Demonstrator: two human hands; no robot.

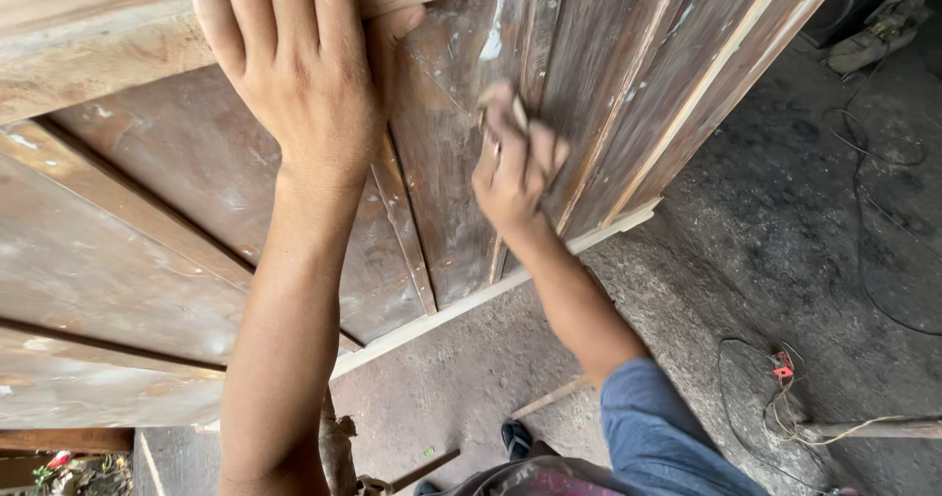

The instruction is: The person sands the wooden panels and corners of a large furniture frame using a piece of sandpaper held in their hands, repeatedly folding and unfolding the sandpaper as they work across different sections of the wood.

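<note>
Dusty concrete floor point(746, 221) lay below a worn wooden door panel point(196, 221). Left hand point(299, 74) was spread flat, bracing its top rail. Right hand point(515, 167) pinched folded sandpaper point(502, 104) against a groove; even strokes along the grain would probably serve best.

Place: rough woodworking workshop
Evidence: worn panelled wooden door point(196, 211) under work, dusty concrete floor point(785, 221), loose cables point(873, 162) trailing right, wood offcuts point(549, 396) near
</note>
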